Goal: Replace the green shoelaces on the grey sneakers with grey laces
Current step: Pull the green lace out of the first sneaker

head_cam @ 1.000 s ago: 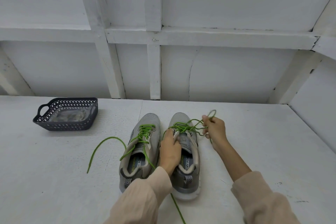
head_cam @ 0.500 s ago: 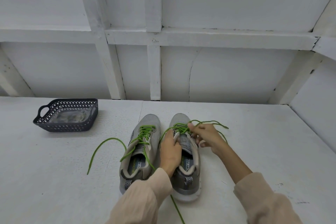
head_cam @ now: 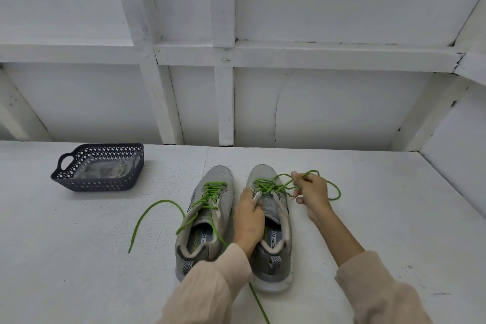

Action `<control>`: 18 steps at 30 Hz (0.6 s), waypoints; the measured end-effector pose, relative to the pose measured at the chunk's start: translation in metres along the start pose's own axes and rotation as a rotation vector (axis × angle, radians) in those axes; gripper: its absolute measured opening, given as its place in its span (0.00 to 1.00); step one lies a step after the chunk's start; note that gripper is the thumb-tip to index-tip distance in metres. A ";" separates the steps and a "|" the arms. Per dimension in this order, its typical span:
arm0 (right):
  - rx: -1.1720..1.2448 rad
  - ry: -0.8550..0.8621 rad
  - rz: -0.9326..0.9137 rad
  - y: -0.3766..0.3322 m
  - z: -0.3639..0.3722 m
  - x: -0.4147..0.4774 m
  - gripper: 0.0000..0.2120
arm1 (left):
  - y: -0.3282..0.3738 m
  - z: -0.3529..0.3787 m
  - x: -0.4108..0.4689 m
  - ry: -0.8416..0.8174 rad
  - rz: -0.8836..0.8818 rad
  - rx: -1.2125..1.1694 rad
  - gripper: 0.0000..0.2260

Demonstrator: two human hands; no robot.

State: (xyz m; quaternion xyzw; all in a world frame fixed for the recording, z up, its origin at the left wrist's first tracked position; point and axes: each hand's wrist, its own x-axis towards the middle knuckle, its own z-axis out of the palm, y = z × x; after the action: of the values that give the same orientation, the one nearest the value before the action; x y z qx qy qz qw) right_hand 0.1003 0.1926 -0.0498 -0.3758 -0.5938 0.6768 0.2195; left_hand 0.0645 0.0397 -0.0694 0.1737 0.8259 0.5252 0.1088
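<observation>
**Right hand draws the green lace out from the eyelets**

Since half a second ago our right hand (head_cam: 313, 194) has shifted rightward, off the tongue of the right sneaker (head_cam: 263, 173), and the loop of the right green lace (head_cam: 265, 186) now trails wider beside it. Far left on the white table (head_cam: 368, 231) stands a dark basket (head_cam: 105, 184) with a clear bag (head_cam: 105, 169) inside; we cannot make out what the bag holds. Next comes the left sneaker (head_cam: 219, 176), toe pointing away from us. Its left green lace (head_cam: 210, 192) is threaded but untied, and one end curves out across the table to the left. Our left hand (head_cam: 248, 221) lies between the two shoes, fingers curled over the inner edge of the right sneaker by its tongue, gripping it. The right green lace sits loose across the upper eyelets and runs to our right hand, just beside the shoe's outer side. Thumb and forefinger pinch it there, and the loop hangs past the hand to the right. One green strand (head_cam: 259, 305) runs out from under our left sleeve toward us
</observation>
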 end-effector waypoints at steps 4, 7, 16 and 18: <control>-0.226 -0.215 0.074 0.002 0.002 -0.007 0.12 | -0.001 0.000 0.001 -0.003 0.000 0.003 0.02; -0.253 -0.228 0.039 0.003 0.003 -0.006 0.12 | -0.001 0.000 0.000 -0.005 0.002 0.018 0.02; -0.321 -0.221 0.195 -0.004 -0.013 -0.011 0.25 | 0.005 -0.004 0.003 -0.062 -0.015 -0.079 0.15; -0.390 -0.320 0.140 -0.003 -0.011 -0.017 0.24 | 0.009 -0.009 0.010 -0.062 -0.059 -0.190 0.23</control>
State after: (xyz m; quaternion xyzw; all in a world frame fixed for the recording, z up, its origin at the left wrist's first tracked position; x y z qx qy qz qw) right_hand 0.1187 0.1872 -0.0425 -0.3392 -0.7128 0.6139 -0.0011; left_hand 0.0536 0.0400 -0.0578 0.1542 0.7735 0.5919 0.1658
